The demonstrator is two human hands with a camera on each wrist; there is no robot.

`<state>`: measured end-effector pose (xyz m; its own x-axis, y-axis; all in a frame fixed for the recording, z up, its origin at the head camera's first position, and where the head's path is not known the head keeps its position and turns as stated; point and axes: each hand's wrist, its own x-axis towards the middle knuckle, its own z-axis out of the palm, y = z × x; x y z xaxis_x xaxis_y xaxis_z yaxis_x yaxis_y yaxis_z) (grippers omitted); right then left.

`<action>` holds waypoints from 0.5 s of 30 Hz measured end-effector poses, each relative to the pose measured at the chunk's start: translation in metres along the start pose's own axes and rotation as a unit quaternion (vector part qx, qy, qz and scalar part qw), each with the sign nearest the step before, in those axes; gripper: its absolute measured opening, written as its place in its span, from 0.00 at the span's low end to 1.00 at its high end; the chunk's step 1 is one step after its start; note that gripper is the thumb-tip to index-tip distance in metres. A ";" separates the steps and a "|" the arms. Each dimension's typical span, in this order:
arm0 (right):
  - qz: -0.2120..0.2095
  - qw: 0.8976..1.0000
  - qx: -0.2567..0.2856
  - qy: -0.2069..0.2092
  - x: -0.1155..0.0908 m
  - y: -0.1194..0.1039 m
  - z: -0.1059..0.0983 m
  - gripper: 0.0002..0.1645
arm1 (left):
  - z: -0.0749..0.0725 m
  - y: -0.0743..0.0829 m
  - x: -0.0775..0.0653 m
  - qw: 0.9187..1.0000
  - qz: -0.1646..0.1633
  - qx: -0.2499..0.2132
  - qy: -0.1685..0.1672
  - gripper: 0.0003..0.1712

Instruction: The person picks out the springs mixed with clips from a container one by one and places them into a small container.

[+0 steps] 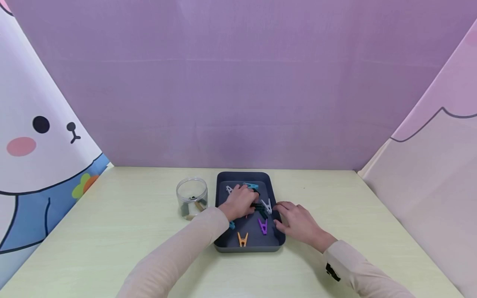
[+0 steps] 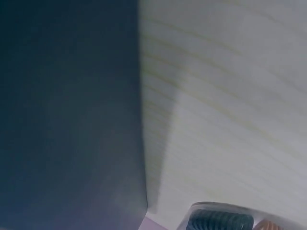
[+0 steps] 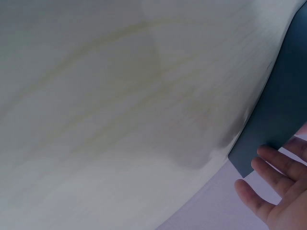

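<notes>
My left hand (image 1: 240, 201) reaches down into a dark grey tray (image 1: 247, 249), its fingertips at a dark green ridged piece (image 1: 259, 207); whether they pinch it is hidden. Around that hand lie clothespins: a white one (image 1: 267, 205), a purple one (image 1: 263, 226), a yellow one (image 1: 242, 239) and a blue one (image 1: 251, 185). Another white clothespin (image 1: 229, 189) and a blue piece (image 1: 232, 225) are partly covered by the hand and arm. My right hand (image 1: 298, 222) rests against the tray's right side with relaxed, spread fingers (image 3: 271, 175).
Left of the tray stands a clear round jar (image 1: 191, 198) with dark green and tan pieces inside. The light wooden table (image 1: 149, 215) ends at a purple back panel (image 1: 234, 103). Printed panels slope up at both sides.
</notes>
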<state>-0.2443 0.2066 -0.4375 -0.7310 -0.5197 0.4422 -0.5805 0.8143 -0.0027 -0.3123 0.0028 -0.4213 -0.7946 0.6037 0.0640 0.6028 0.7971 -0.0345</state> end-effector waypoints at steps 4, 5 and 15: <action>0.012 1.000 -0.003 -0.019 0.000 0.000 0.001 0.21 | 0.000 0.000 0.000 1.000 0.003 -0.006 0.004 0.05; 0.012 1.000 -0.001 -0.018 0.000 0.001 0.001 0.21 | 0.000 0.000 0.000 1.000 0.003 -0.008 0.006 0.05; 0.014 1.000 -0.002 -0.024 0.000 0.001 0.001 0.21 | 0.001 -0.002 0.000 1.000 0.003 -0.023 0.009 0.04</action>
<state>-0.2455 0.2072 -0.4384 -0.7639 -0.5079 0.3981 -0.5576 0.8301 -0.0107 -0.3135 0.0009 -0.4220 -0.7896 0.6082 0.0815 0.6109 0.7917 0.0107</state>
